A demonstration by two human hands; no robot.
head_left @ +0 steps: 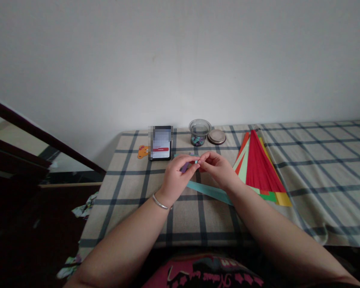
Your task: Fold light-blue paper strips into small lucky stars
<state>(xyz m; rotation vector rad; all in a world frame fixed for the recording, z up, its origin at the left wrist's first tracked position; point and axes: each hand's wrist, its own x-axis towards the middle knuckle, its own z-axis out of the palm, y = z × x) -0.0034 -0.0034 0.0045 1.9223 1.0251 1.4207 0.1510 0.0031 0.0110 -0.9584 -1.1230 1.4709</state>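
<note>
My left hand and my right hand meet over the table, fingertips pinched together. Between them shows a tiny light-blue folded paper piece, partly covered by the fingers. Beneath my hands a light-blue paper strip lies slantwise on the cloth, one end passing under my right forearm. A bit of purple paper shows behind my left fingers. To the right, paper strips in red, orange, yellow and green are fanned out.
A clear plastic cup holding small coloured pieces stands at the back, with a round lid beside it. A phone leans upright near an orange bear-shaped thing. The checked tablecloth reaches the wall. A dark rail slopes at left.
</note>
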